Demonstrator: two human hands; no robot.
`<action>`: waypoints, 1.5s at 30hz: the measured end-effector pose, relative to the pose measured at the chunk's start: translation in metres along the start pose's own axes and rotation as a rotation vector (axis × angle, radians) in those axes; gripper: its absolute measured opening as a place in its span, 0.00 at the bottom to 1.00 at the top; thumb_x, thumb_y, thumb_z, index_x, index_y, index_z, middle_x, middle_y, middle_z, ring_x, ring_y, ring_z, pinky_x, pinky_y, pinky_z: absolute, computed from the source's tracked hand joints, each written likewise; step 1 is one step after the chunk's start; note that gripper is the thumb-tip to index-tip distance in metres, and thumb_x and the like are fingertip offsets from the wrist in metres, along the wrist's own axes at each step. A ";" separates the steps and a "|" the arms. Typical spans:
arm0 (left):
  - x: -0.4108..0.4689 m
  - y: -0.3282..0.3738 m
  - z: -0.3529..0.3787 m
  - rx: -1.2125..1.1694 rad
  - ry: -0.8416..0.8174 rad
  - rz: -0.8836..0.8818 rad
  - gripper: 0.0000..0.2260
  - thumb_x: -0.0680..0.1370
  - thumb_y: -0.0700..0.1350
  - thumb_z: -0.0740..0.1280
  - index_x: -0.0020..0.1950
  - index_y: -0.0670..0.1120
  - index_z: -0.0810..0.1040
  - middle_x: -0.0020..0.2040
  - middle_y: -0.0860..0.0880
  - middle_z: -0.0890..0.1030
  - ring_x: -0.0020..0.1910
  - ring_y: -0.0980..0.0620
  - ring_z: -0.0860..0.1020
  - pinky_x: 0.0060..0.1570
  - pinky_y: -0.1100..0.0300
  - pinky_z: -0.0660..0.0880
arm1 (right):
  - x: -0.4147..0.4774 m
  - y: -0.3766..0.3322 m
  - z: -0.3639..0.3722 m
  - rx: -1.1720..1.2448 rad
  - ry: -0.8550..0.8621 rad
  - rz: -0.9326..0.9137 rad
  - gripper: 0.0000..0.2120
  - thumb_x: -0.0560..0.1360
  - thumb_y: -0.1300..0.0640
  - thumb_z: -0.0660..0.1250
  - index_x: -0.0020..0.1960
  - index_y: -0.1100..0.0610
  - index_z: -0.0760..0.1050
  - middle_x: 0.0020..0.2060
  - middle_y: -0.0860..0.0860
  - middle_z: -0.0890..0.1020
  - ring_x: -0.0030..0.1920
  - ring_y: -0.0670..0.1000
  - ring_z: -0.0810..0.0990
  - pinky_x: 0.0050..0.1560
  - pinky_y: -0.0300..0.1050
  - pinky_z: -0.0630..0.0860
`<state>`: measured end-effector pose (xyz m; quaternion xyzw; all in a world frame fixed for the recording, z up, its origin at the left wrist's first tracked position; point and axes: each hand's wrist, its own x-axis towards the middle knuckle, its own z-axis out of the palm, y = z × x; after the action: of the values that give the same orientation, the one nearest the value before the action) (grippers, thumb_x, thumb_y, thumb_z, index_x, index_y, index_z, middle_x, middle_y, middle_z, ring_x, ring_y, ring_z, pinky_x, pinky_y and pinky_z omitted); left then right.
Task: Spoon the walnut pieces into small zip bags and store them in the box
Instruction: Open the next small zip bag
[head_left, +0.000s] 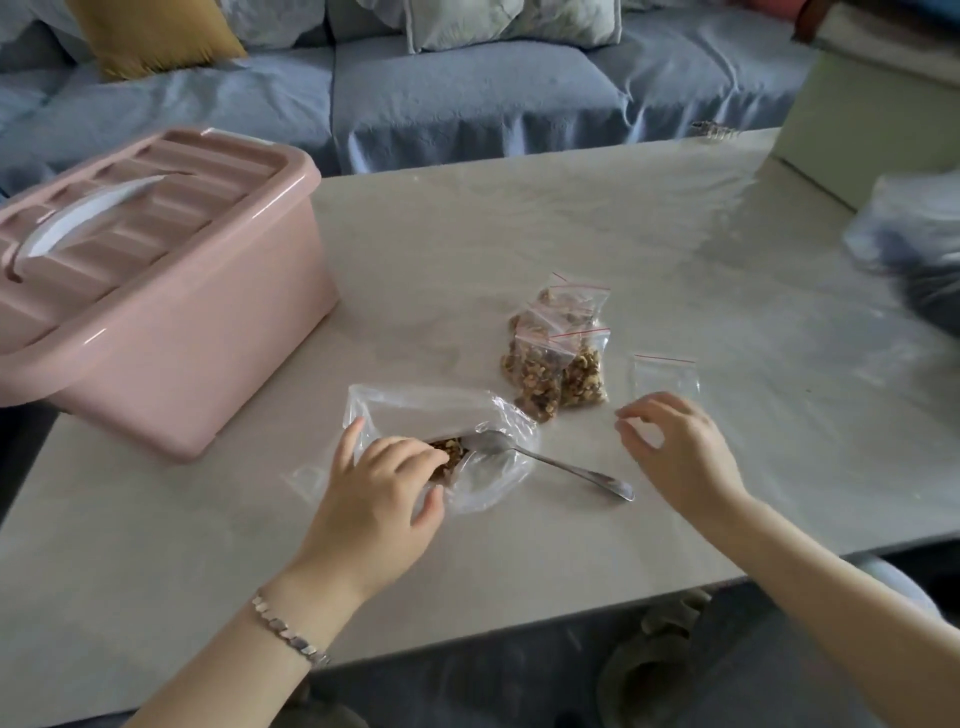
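Observation:
A large clear plastic bag (415, 410) lies on the table with a few walnut pieces (451, 451) left at its mouth. My left hand (382, 486) grips the near edge of this bag, fingertips on the walnuts. A metal spoon (561, 464) lies with its bowl in the bag's mouth and its handle pointing right. My right hand (675, 452) hovers with loosely curled fingers just in front of an empty small zip bag (665, 376), holding nothing. Several filled zip bags (558, 353) of walnuts lie in a pile behind the spoon. The pink box (171, 332) stands at the left, lid on.
The pale table (519, 218) runs back to a blue sofa (467, 98) with cushions. A blurred grey plastic bag (914, 244) sits at the right edge. The table's near edge crosses in front of my arms.

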<state>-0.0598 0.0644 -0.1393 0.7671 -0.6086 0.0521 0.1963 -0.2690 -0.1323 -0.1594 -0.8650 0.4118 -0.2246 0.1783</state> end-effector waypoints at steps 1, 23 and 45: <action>0.002 0.001 -0.001 -0.013 0.003 -0.005 0.15 0.71 0.48 0.58 0.48 0.45 0.81 0.44 0.51 0.82 0.46 0.53 0.78 0.65 0.49 0.60 | 0.014 0.011 -0.006 -0.005 0.050 0.167 0.10 0.72 0.57 0.69 0.53 0.58 0.79 0.50 0.56 0.80 0.53 0.59 0.77 0.53 0.48 0.71; 0.051 0.066 -0.024 -1.120 -0.224 -0.660 0.21 0.66 0.59 0.72 0.53 0.49 0.77 0.46 0.52 0.83 0.41 0.58 0.79 0.46 0.66 0.74 | -0.015 -0.084 -0.032 0.812 -0.061 0.156 0.15 0.66 0.68 0.74 0.43 0.49 0.76 0.28 0.46 0.78 0.30 0.42 0.76 0.37 0.32 0.75; 0.005 0.022 -0.050 -0.584 -0.328 -0.272 0.06 0.79 0.45 0.61 0.50 0.56 0.74 0.48 0.54 0.79 0.50 0.57 0.77 0.54 0.60 0.71 | -0.022 -0.137 -0.015 0.694 -0.378 0.031 0.12 0.71 0.62 0.70 0.38 0.45 0.78 0.33 0.43 0.83 0.34 0.41 0.80 0.40 0.31 0.75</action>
<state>-0.0712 0.0737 -0.0870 0.7509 -0.5135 -0.2740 0.3120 -0.2030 -0.0347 -0.0847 -0.7731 0.2844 -0.1843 0.5362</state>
